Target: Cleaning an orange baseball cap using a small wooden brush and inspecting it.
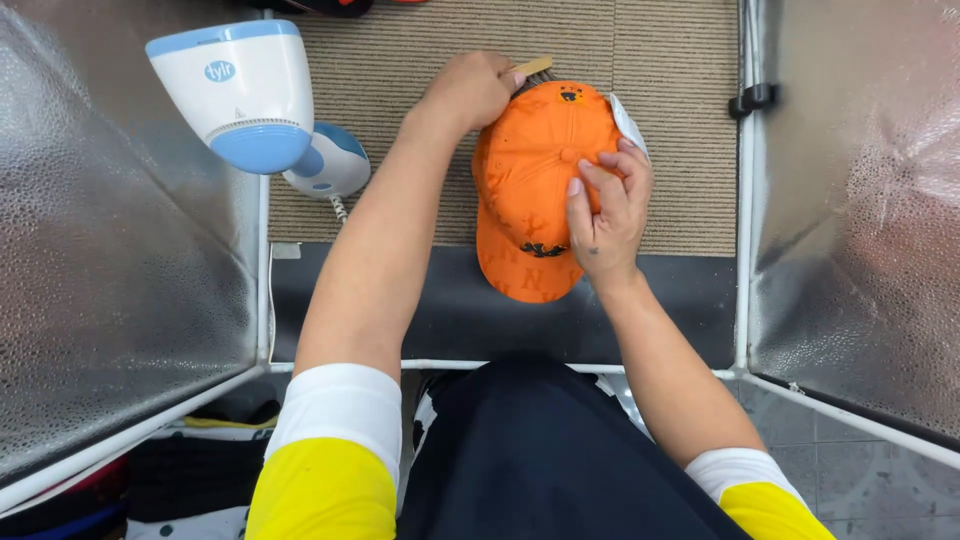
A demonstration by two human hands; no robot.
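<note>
I see the orange cap [535,185] lying crown-up at the middle of the work surface, its brim pointing near and overlapping the dark strip [450,310] at the near edge of the ribbed beige mat [660,120]. My right hand [608,205] rests flat on the crown's right side, fingers spread and pressing rather than clamped, so the cap is pinned beneath the palm, not held. My left hand [470,90] is closed around a wooden-handled brush [532,70] at the cap's far left edge, bristles touching the fabric. I judge that a hard stroke could slide the cap out from under the right palm, since nothing else anchors it, or the bristles could snag the small stitched emblem [570,95] just beside them. Far left, a white and blue handheld appliance [245,90] stands well apart.
</note>
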